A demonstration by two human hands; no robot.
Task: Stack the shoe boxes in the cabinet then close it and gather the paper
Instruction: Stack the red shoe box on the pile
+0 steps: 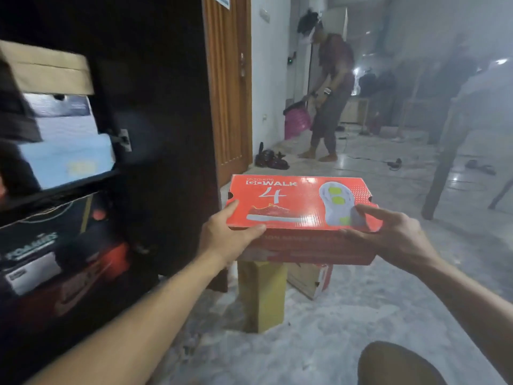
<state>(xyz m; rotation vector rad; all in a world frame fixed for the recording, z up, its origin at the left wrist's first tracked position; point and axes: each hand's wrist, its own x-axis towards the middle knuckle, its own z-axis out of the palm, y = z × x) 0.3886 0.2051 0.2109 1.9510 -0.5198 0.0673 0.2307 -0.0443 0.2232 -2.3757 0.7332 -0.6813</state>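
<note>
The dark cabinet [155, 107] fills the left side, its door open, with shoe boxes already on its shelves: a tan box [50, 69] on top of a white box [63, 118] and a pale blue box [66, 159] on the upper shelf, and black boxes [36, 254] with a red-and-black one below. To its right stands a wooden door [227, 87], and the pale tiled floor [347, 315] stretches away to a person [330, 93] bending over by the far wall. Held up in front of the cabinet's open side is the red shoe box [299, 207], lid upward, level. The left hand [227, 234] grips its near left corner, thumb on the lid and fingers curled under. The right hand [394, 232] holds the near right corner, forefinger stretched along the lid, thumb against the side. On the floor under it stand a yellow box [262, 295] on end and a brown carton [311, 279] just beside it.
</note>
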